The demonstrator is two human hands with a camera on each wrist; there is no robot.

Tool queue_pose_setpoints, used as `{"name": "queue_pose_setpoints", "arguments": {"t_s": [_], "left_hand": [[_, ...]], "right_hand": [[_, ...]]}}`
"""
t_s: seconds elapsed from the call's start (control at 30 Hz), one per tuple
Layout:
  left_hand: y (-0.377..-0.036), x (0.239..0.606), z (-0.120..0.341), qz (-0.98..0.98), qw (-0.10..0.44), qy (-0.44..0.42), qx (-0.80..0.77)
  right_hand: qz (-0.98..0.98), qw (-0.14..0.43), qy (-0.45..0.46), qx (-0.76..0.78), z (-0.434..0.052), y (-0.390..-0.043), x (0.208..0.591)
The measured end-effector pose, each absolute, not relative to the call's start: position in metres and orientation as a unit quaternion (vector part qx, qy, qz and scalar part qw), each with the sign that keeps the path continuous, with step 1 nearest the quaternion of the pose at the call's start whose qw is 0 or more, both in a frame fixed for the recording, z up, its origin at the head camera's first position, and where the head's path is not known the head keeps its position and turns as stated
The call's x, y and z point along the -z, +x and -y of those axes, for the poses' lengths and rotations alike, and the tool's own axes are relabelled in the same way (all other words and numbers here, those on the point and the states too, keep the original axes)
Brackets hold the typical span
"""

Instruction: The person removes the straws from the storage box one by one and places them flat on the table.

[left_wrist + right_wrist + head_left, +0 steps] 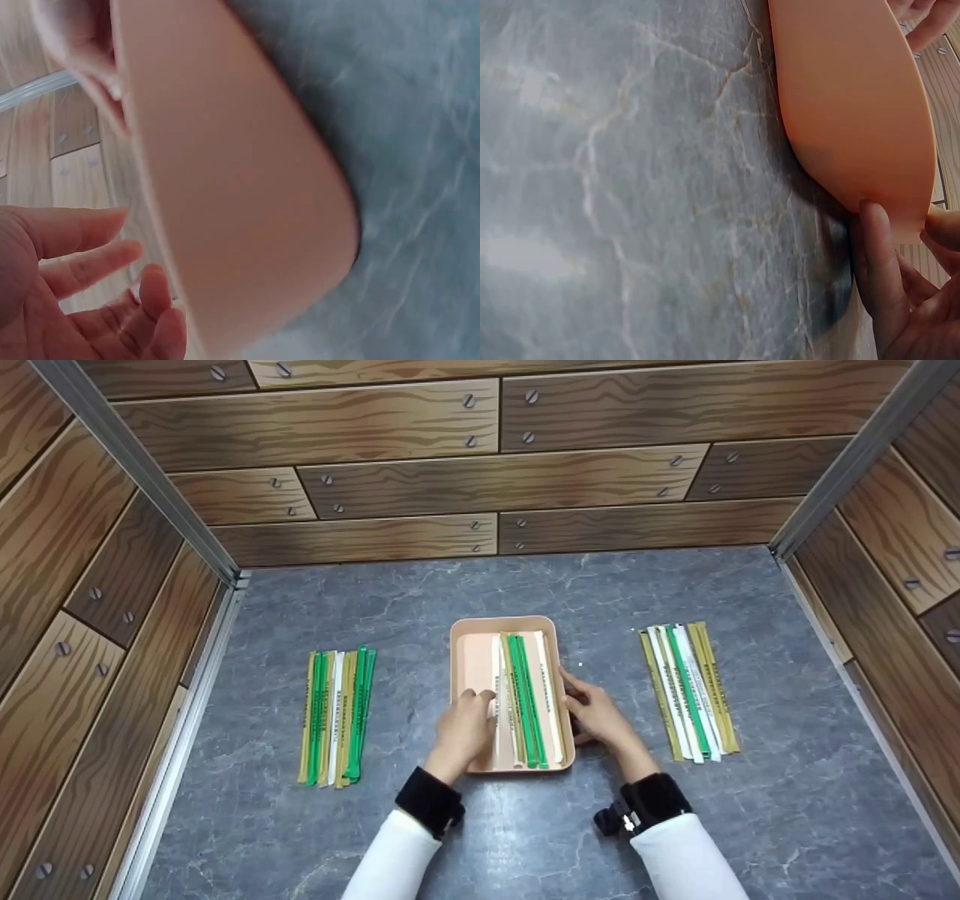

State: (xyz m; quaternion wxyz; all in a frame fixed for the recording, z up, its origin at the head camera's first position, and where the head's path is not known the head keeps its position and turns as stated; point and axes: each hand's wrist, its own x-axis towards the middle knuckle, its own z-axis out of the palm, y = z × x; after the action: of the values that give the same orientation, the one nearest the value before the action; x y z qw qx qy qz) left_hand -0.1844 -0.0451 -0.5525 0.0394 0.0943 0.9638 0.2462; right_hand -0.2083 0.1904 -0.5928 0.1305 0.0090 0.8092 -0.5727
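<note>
On the worktop, the tray sat centred; right hand gripped its right rim to steady it, while left hand, fingers loosely curled, touched the sticks inside.

Grey marbled tabletop bears a peach tray between two bundles, seemingly wrapped straws.

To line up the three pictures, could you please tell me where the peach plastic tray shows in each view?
Head: the peach plastic tray lies at the centre of the grey marbled tabletop, between both hands.
Left wrist: its outer wall fills the middle, running from the top down towards the bottom edge.
Right wrist: its outer wall fills the upper right, with the right hand at its edge.
Shared landmark: the grey marbled tabletop.
</note>
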Motion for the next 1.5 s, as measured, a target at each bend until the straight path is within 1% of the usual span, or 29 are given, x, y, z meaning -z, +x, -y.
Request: {"name": "queue_pose_setpoints", "arguments": {"t_s": [0.1, 0.2, 0.57, 0.73, 0.9, 0.97, 1.1, 1.2, 1.43, 1.5], "left_hand": [[-0.185, 0.56, 0.039, -0.962, 0.056, 0.081, -0.253], [-0.186, 0.566, 0.033, -0.957, 0.069, 0.07, -0.272], [-0.185, 0.583, 0.024, -0.965, 0.078, 0.069, -0.241], [-0.185, 0.582, 0.025, -0.967, 0.075, 0.074, -0.231], [-0.185, 0.576, 0.03, -0.962, 0.098, 0.061, -0.249], [-0.184, 0.573, 0.033, -0.96, 0.098, 0.061, -0.257], [-0.181, 0.562, 0.043, -0.956, 0.087, 0.056, -0.274], [-0.176, 0.551, 0.053, -0.948, 0.083, 0.036, -0.306], [-0.171, 0.533, 0.099, -0.943, 0.028, 0.012, -0.331], [-0.169, 0.53, 0.115, -0.938, 0.021, -0.002, -0.347]], "right_hand": [[-0.803, 0.142, 0.018, 0.578, -0.19, -0.208, 0.592], [-0.802, 0.141, 0.023, 0.58, -0.19, -0.208, 0.591], [-0.804, 0.137, 0.014, 0.579, -0.19, -0.208, 0.592], [-0.799, 0.145, 0.021, 0.584, -0.19, -0.209, 0.592], [-0.792, 0.151, 0.027, 0.59, -0.19, -0.208, 0.591], [-0.788, 0.153, 0.025, 0.596, -0.19, -0.208, 0.591], [-0.781, 0.157, 0.024, 0.603, -0.19, -0.208, 0.591], [-0.78, 0.158, 0.025, 0.604, -0.19, -0.208, 0.591], [-0.778, 0.158, 0.028, 0.608, -0.19, -0.207, 0.591], [-0.776, 0.161, 0.028, 0.61, -0.19, -0.207, 0.591]]}}
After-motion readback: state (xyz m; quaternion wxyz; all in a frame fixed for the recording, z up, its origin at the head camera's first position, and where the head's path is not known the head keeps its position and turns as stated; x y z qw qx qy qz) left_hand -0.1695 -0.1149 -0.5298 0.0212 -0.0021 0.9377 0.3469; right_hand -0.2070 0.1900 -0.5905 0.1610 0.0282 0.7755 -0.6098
